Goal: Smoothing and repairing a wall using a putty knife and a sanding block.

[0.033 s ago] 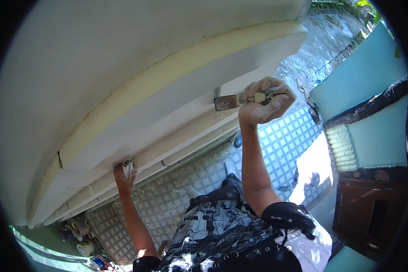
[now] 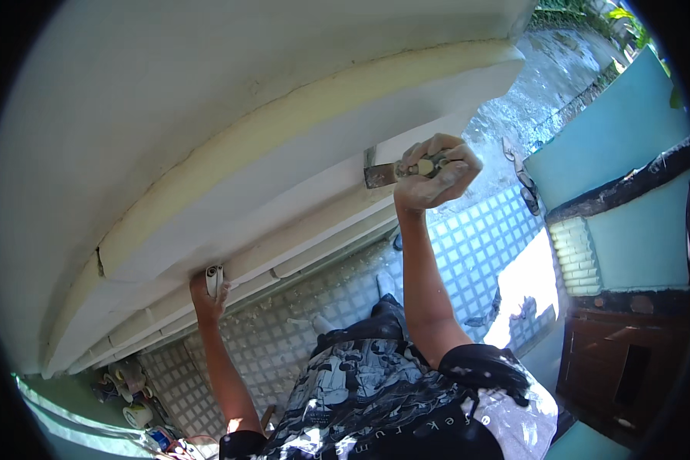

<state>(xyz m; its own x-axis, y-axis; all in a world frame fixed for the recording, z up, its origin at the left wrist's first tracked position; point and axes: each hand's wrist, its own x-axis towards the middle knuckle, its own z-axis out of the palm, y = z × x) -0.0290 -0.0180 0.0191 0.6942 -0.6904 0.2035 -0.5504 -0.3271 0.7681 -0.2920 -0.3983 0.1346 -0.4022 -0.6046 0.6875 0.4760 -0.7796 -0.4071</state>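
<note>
My right hand (image 2: 443, 175), dusted with pale powder, is closed round the handle of a putty knife (image 2: 379, 175). Its flat, stained blade points left, at the white ledge (image 2: 303, 192) under the curved wall moulding; whether it touches cannot be told. Lower and to the left, my left hand (image 2: 205, 300) grips a white roll (image 2: 215, 280) whose end shows a spiral. That hand is up against the lower part of the same ledge, and some of its fingers are hidden.
A cream curved moulding (image 2: 284, 107) with a crack along its upper edge runs overhead. Below lies a tiled floor (image 2: 475, 230) with debris near the wall. Tools and containers (image 2: 134, 399) stand at the lower left. A brown wooden piece (image 2: 621, 368) is at right.
My right hand has shifted a little left, nearer the ledge, with the putty knife in it. My left hand keeps its grip on the white roll at nearly the same spot.
</note>
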